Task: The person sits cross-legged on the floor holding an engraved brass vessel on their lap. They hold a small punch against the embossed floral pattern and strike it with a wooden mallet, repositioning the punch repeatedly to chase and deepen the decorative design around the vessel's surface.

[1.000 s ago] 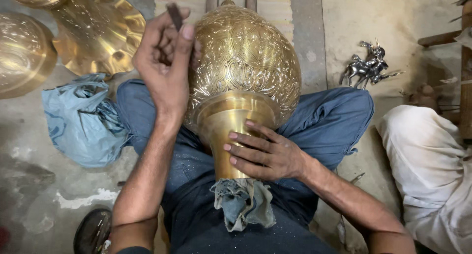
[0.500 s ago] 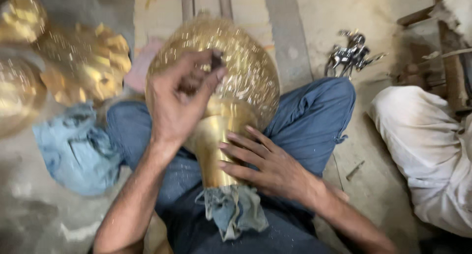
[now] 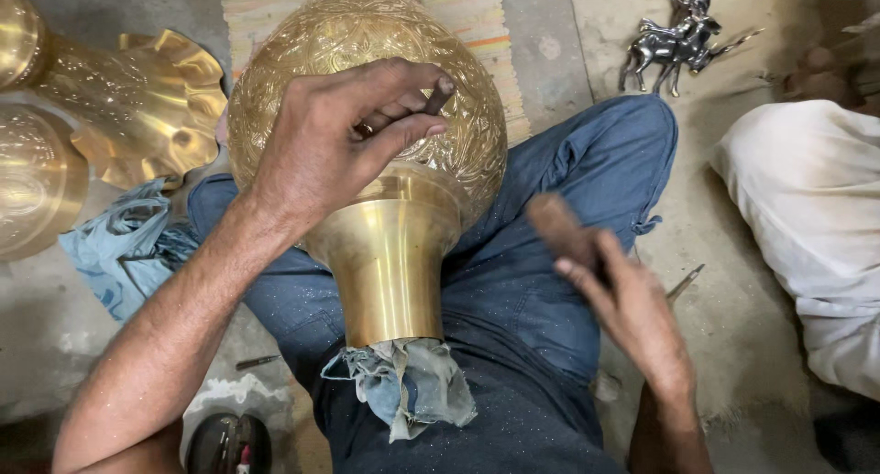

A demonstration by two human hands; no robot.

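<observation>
Work in hand: a large brass vase is laid across the lap, its round body turned away and its plain neck toward the person.
Progress: the round body is seen covered with fine engraved pattern; the flared neck is left smooth. How much pattern is yet to be cut cannot be judged, since only the upper side is shown.
Mouth of vase: a grey-blue rag is stuffed into it or hangs from it.
Left hand: laid on the shoulder of the vase, palm down, fingers curled around a thin dark punch, whose tip is pointed at the metal.
Right hand: raised clear of the vase over the right thigh, closed around a brown wooden handle, probably a mallet; the outline is blurred.
Surroundings: further brass pieces are placed at the left, with a blue cloth; a silver horse figure stands at the upper right, beside another person's white-clad leg.
</observation>
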